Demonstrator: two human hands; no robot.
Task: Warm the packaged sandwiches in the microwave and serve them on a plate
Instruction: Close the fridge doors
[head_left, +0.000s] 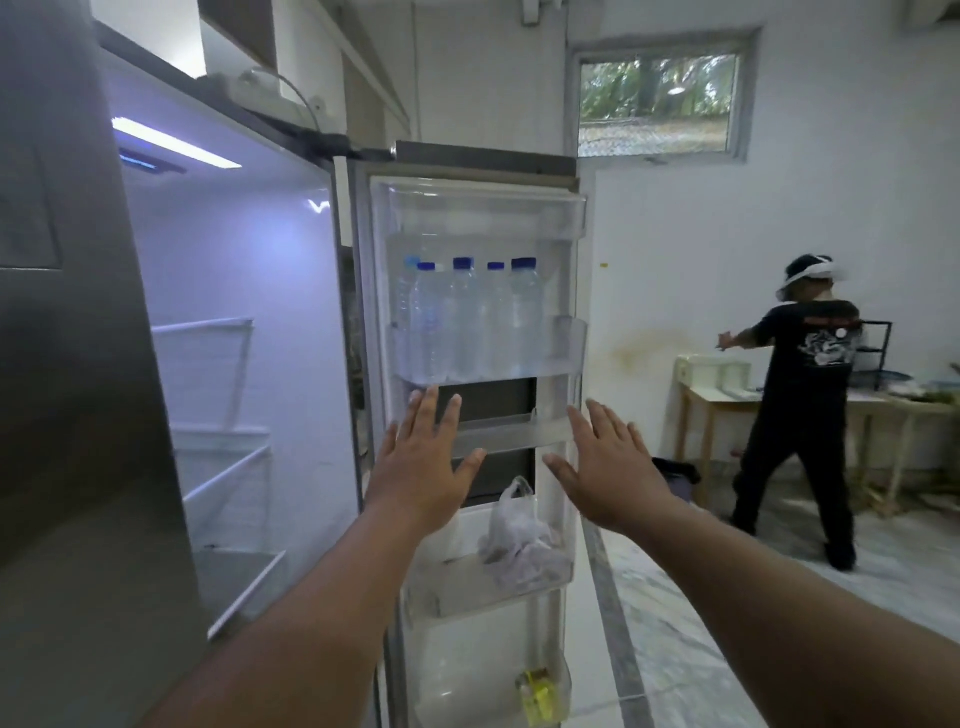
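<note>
My left hand (423, 457) and right hand (610, 465) reach, fingers spread flat and holding nothing, toward the inside of the open fridge door (478, 171). Between and just below them, a knotted plastic bag (514, 540) sits in a door shelf (467, 597); I cannot tell whether it holds the sandwiches, and none show plainly. Above my fingertips, blue-capped water bottles (467, 322) stand upright in a higher bin. A yellow packet (537, 696) lies in the lowest bin. At right, a person in black (800, 395) stands by a table (727, 400).
</note>
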